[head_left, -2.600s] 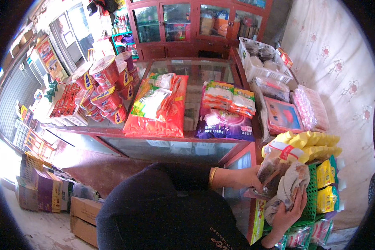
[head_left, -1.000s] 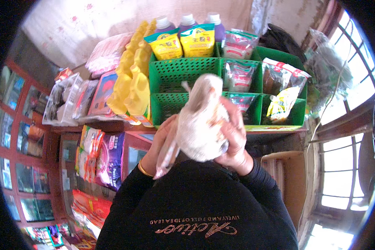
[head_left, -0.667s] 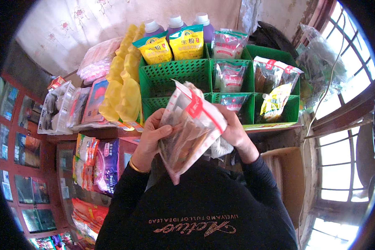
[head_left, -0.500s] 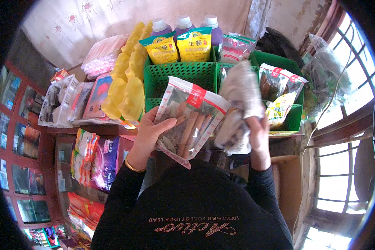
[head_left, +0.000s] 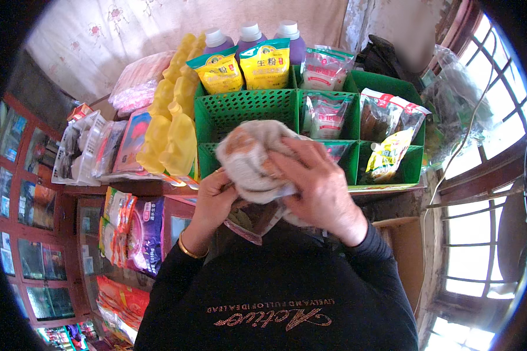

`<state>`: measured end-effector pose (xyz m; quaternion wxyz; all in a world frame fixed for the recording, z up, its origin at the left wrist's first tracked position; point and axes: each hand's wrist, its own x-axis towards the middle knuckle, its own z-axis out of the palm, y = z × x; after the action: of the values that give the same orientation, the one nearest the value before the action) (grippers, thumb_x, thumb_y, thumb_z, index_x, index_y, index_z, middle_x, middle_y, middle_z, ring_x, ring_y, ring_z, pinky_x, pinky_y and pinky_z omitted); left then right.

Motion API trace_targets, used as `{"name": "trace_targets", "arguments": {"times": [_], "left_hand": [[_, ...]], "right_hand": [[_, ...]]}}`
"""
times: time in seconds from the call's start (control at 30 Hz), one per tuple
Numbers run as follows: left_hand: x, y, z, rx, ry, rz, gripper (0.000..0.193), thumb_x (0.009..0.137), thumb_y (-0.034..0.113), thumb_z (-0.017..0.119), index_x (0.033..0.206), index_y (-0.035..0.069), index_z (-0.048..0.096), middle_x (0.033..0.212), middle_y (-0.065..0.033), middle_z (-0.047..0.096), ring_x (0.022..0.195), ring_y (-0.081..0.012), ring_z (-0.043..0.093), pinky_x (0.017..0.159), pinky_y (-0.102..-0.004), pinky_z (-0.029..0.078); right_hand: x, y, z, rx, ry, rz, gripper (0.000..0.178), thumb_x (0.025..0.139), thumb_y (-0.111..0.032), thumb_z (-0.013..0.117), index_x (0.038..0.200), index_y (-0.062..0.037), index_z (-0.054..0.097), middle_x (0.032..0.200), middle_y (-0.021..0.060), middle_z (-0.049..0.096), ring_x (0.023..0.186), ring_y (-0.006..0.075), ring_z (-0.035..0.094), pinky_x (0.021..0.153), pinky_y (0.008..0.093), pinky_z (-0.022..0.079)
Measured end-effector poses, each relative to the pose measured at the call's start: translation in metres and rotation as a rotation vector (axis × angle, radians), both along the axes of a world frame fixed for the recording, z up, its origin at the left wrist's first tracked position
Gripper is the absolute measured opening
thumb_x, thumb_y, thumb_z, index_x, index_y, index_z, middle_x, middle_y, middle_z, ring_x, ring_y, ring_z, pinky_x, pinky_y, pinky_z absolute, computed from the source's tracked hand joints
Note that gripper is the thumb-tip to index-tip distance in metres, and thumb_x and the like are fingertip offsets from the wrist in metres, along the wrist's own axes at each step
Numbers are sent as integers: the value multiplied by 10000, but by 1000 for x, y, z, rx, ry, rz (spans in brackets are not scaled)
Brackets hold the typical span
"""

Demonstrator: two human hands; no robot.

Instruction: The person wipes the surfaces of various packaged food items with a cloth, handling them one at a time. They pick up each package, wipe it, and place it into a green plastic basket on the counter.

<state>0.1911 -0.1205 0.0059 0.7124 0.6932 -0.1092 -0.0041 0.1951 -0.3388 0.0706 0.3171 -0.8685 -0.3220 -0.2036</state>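
Note:
My left hand (head_left: pixel 214 205) grips a clear spice bag (head_left: pixel 249 221) by its left side; the earlier frame shows brown sticks like cinnamon bark in it. Most of the bag is now hidden behind a whitish cloth (head_left: pixel 255 146) with orange-brown patches. With its fingers bent over the cloth, my right hand (head_left: pixel 319 181) presses it against the front of the bag. Just beyond both hands stands a green divided basket (head_left: pixel 246 98), its near left part covered by the cloth.
Yellow-and-teal starch bags (head_left: pixel 265 64) and a white-and-pink packet (head_left: pixel 327 69) stand along the basket's back, before purple bottles (head_left: pixel 250 36). More bags (head_left: pixel 389 117) fill the right compartments. Left are yellow jug-shaped containers (head_left: pixel 178 143) and a white basket (head_left: pixel 79 149). A barred window (head_left: pixel 474 234) is right.
My right hand has brought the cloth leftward onto the spice bag, which now tilts and is largely covered. Packets in the basket's middle column have come into view.

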Motion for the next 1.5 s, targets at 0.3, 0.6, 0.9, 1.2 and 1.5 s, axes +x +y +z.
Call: {"name": "trace_targets", "arguments": {"times": [0.3, 0.6, 0.9, 1.2, 1.5], "left_hand": [[13, 13, 28, 20, -214, 250, 101, 868, 9, 585, 939, -37, 641, 851, -29, 593, 785, -104, 533, 718, -222, 406], [123, -90, 77, -339, -275, 107, 142, 895, 135, 606, 978, 23, 631, 867, 15, 586, 818, -61, 519, 726, -208, 397], [250, -250, 83, -101, -467, 6, 78, 916, 96, 553, 898, 36, 599, 725, 36, 541, 647, -43, 475, 571, -208, 389], [309, -333, 24, 205, -524, 216, 127, 874, 151, 571, 859, 34, 618, 707, -102, 594, 658, -213, 576, 591, -334, 440], [306, -335, 26, 308, -318, 53, 159, 806, 169, 625, 825, 13, 608, 714, -138, 635, 686, -245, 617, 645, -359, 464]], "right_hand": [[-18, -69, -35, -62, 339, -32, 594, 566, -37, 702, 1151, -87, 612, 1190, 181, 549, 1100, 365, 517, 937, 418, 430], [-38, -87, -70, 36, 445, 63, 533, 606, -98, 711, 1130, -98, 614, 1166, 172, 558, 1090, 355, 534, 937, 404, 432], [-44, -116, -88, 77, 423, 97, 562, 630, -106, 705, 1178, -96, 585, 1177, 175, 558, 1109, 358, 527, 961, 410, 419], [-39, -143, -96, 81, 457, 87, 604, 633, -117, 707, 1221, -104, 567, 1233, 191, 529, 1136, 369, 510, 970, 415, 417], [-34, -163, -93, 114, 493, 102, 633, 611, -94, 721, 1225, -104, 565, 1263, 199, 510, 1155, 365, 501, 977, 412, 416]]}}
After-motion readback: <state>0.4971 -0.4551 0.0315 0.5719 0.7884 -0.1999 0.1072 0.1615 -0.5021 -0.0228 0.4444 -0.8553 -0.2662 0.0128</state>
